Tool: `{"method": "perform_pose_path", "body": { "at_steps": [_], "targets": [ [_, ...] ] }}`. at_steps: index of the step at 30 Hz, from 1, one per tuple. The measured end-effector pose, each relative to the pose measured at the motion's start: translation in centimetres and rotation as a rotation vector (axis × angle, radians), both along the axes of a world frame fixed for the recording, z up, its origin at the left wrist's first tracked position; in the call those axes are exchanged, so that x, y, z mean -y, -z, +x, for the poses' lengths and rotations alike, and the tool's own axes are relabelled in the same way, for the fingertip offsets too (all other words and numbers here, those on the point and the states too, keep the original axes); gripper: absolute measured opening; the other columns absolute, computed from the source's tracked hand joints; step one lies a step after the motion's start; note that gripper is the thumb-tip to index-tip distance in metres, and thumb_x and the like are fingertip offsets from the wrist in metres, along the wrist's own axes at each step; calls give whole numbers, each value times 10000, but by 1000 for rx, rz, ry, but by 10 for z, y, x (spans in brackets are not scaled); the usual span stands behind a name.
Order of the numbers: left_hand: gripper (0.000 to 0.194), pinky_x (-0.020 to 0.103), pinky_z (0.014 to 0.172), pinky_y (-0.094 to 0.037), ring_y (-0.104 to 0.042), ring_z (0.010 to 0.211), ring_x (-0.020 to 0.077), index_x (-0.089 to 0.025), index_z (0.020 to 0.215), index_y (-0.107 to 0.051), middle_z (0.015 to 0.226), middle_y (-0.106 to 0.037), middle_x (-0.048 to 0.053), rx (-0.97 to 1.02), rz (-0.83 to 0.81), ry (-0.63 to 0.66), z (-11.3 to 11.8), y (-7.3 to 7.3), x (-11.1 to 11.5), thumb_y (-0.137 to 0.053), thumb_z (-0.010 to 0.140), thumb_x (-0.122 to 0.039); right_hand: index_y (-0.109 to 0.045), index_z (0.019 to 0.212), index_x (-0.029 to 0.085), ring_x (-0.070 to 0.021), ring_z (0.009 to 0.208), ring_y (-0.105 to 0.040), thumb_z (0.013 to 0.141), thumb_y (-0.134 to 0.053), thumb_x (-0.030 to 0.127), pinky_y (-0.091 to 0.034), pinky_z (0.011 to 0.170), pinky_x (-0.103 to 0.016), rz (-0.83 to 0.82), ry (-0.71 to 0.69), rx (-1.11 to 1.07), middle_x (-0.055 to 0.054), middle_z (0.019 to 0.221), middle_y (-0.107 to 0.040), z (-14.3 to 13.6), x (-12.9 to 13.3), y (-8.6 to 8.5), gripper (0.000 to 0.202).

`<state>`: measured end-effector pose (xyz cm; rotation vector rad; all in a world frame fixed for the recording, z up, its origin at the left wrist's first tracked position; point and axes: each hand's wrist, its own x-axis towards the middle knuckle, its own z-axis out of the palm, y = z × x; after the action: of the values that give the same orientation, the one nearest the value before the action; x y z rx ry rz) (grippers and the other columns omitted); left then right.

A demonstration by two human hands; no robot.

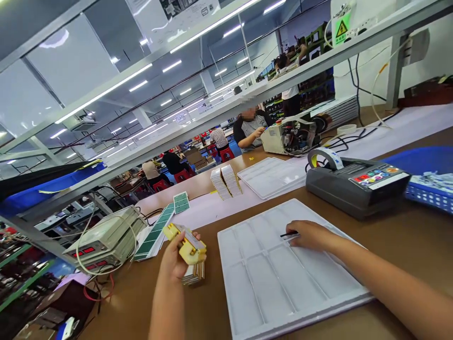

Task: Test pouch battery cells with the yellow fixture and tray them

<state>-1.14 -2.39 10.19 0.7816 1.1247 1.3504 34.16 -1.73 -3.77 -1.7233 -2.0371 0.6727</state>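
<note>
I am watching my left grip point(176, 260) holding a yellow plastic block-like fixture point(193, 252), with a stack of thin, pale-edged boards point(193, 276) sitting just below it. My right grip point(308, 234) is pinching a thin dark strip point(286, 234) over a white plastic compartmented tray point(258, 288); beyond that grip, a dark-grey boxy tape dispenser point(354, 186) is standing on the brown tabletop point(120, 311).

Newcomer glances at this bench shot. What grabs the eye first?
Probably the large white divided tray at bottom centre, with the right hand over it holding a thin dark piece. Next, the bright yellow block in the left hand, just left of the tray. Then the dark grey machine with coloured buttons, beyond the tray on the right.
</note>
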Motion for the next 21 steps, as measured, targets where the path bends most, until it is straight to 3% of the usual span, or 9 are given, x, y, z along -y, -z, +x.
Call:
{"method": "perform_pose_path", "body": {
  "at_steps": [3,6,8,11,14,21],
  "targets": [
    [572,378,648,-464,-611,734,248,-224,1017,-496,768,-624,42,-625,-29,-75,-17,-13,-13,-732,497,-191,-612,875,247,-215,859,-561,652,-583,289,-387,672,-282,1,3,19,-21,960,-624,-3,3,-3,228],
    [750,415,740,-405,-567,893,322,-224,1084,-481,955,-610,111,-1277,-106,-159,-32,-4,-29,-774,395,-278,-611,869,239,-216,847,-563,659,-579,281,-381,650,-279,-5,4,41,-28,950,-624,-4,4,-6,216],
    [721,427,780,-367,-529,964,360,-203,1038,-510,1003,-599,152,-1478,-177,-141,-38,6,-38,-766,371,-298,-609,874,236,-218,852,-562,656,-586,287,-379,648,-278,-13,5,44,-32,953,-623,-4,4,-8,225],
    [601,425,754,-363,-540,934,377,-206,885,-549,911,-629,147,-1500,-250,-90,-40,18,-45,-762,325,-252,-607,886,238,-220,869,-560,648,-597,303,-379,654,-277,-33,12,38,-33,968,-620,-2,3,-8,246],
    [505,416,722,-367,-548,903,379,-215,753,-535,849,-639,133,-1496,-283,-68,-39,22,-47,-759,301,-242,-607,894,242,-217,873,-560,646,-599,305,-382,656,-273,-19,11,25,-28,965,-619,-1,2,-5,256],
    [388,475,727,-343,-501,942,450,-217,540,-469,771,-628,175,-1410,-249,-141,-39,6,-44,-765,294,-265,-613,876,250,-217,853,-563,664,-568,202,-377,635,-275,-21,7,74,-28,966,-623,-1,5,-10,222]
  ]
}}
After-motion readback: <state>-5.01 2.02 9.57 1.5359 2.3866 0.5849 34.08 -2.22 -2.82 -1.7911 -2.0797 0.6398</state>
